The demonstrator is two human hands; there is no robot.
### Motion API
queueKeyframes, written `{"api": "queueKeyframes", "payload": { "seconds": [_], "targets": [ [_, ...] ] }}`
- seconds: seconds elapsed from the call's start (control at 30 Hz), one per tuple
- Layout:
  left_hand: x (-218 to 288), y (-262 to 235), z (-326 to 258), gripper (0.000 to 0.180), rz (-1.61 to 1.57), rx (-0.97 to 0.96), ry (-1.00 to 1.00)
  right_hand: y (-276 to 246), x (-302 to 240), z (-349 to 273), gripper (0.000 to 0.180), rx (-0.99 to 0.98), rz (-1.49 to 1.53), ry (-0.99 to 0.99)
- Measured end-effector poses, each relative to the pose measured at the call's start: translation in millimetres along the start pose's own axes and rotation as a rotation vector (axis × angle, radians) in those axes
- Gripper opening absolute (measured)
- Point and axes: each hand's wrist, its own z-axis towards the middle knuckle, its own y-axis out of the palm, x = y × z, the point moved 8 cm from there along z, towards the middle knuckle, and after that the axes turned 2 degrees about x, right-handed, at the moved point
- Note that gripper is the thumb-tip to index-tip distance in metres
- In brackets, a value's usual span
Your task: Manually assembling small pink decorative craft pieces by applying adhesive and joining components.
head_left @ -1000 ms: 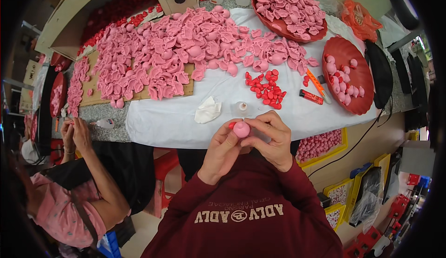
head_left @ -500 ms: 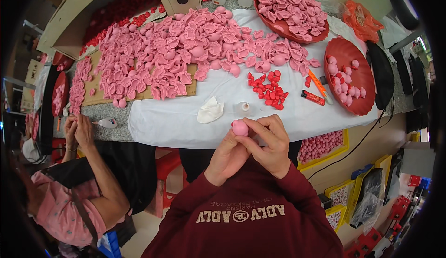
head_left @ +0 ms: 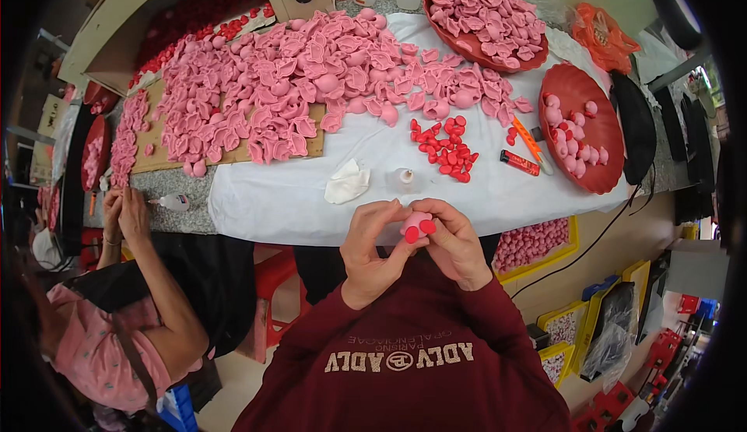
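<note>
My left hand [head_left: 372,247] and my right hand [head_left: 455,244] together hold a small pink rounded piece [head_left: 416,226] with two red round dots on it, just in front of the table's near edge. Both hands pinch it from either side, thumbs near the dots. On the white cloth [head_left: 288,198] beyond lie a small heap of red pieces [head_left: 445,148], a crumpled white tissue [head_left: 346,183] and a small white glue bottle [head_left: 402,177].
A large pile of pink shaped pieces [head_left: 296,82] covers the table's far side. Two red trays [head_left: 580,128] [head_left: 478,12] hold more pink pieces. A red tube [head_left: 519,163] and orange cutter [head_left: 533,144] lie at right. Another person's hands [head_left: 124,214] work at left.
The pink piece has been turned in my hands so its two red dots now face the camera. The person at left has lowered their hands slightly.
</note>
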Motion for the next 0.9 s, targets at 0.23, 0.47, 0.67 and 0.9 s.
{"api": "queueKeyframes", "payload": {
  "seconds": [0.23,0.47,0.67,0.9],
  "targets": [
    [11,1,6,0.063,0.105,-0.042,0.075,0,-16,-3,0.035,-0.065,-0.363,-0.129],
    [22,9,19,0.07,0.308,-0.127,0.079,7,-24,-5,0.035,-0.061,-0.417,-0.118],
    [28,21,18,0.074,0.258,-0.22,0.152,-2,-31,-17,0.033,0.084,-0.459,-0.111],
    [20,15,20,0.046,0.228,-0.21,0.007,-17,-84,-22,0.03,0.233,-0.651,-0.285]
  ]
}}
